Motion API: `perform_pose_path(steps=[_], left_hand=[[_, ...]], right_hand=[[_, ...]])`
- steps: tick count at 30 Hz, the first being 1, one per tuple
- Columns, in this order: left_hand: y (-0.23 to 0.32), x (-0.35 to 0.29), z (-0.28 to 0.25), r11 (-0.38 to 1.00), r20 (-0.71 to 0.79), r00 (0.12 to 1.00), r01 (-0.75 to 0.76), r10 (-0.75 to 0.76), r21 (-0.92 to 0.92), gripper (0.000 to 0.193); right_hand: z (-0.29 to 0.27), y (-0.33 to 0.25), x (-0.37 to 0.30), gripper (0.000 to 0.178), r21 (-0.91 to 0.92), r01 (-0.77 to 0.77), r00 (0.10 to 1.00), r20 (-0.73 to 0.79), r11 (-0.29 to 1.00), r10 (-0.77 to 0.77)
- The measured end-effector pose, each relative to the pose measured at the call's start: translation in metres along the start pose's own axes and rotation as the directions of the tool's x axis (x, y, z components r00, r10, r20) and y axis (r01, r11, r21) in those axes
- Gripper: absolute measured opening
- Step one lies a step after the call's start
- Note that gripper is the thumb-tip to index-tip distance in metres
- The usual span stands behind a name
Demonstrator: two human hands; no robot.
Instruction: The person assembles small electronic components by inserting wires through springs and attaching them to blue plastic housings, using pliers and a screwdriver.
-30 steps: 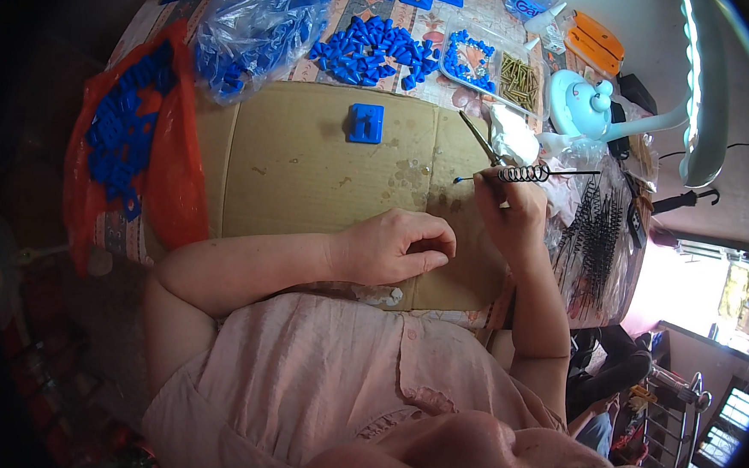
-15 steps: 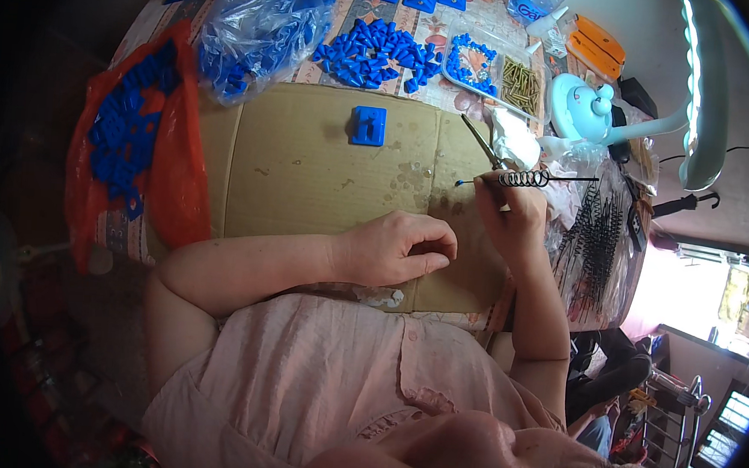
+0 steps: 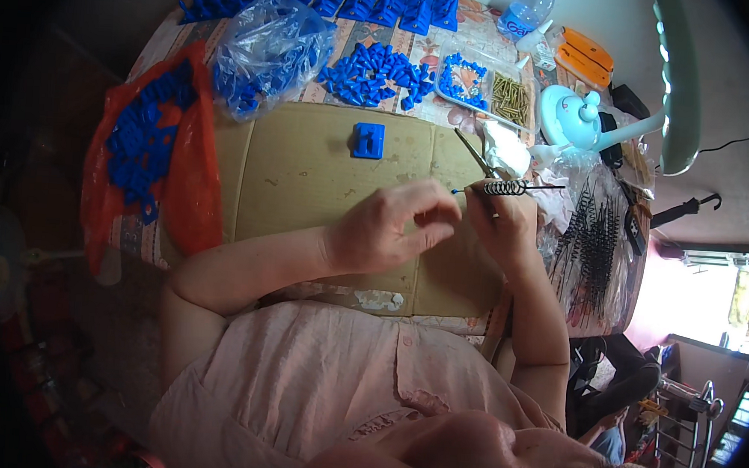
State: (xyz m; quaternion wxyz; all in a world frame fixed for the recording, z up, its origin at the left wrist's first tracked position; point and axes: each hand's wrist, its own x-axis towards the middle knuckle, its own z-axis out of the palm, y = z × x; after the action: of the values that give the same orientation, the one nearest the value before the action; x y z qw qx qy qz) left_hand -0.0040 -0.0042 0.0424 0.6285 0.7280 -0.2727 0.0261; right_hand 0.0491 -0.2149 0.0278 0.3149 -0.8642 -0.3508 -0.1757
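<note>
Head view: the right hand is pinching a spring over the cardboard, the left hand is curving nearby, thumb and fingers parted, a block lying beyond

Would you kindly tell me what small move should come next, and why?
I would probably bring the left hand to the small blue tip and pinch it: that hand looks empty, its thumb and fingers parted nearby, while the right hand holds the black coiled wire with the tip jutting out on the left hand's side.
</note>
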Motion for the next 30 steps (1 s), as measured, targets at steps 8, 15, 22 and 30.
perform_pose_path(steps=[8,15,22,30], left_hand=[[0.03,0.034,0.002,0.883,-0.076,0.951,-0.248,0.301,0.399,0.043],[0.02,0.055,0.007,0.882,-0.114,0.93,-0.285,0.349,0.375,0.027],[0.013,0.061,0.006,0.843,-0.128,0.903,-0.323,0.411,0.431,0.022],[0.015,0.062,0.003,0.837,-0.098,0.902,-0.343,0.42,0.427,0.023]], right_hand=[[0.001,0.002,0.0,0.008,0.001,0.027,1.0,-0.009,1.0,-0.027],[0.001,0.007,-0.004,0.011,0.005,0.063,0.998,0.005,0.998,-0.063],[-0.006,-0.003,0.004,0.016,0.002,0.1,0.995,-0.019,0.995,-0.1],[-0.016,-0.018,0.01,0.028,0.218,-0.003,0.984,-0.176,0.976,0.042]])
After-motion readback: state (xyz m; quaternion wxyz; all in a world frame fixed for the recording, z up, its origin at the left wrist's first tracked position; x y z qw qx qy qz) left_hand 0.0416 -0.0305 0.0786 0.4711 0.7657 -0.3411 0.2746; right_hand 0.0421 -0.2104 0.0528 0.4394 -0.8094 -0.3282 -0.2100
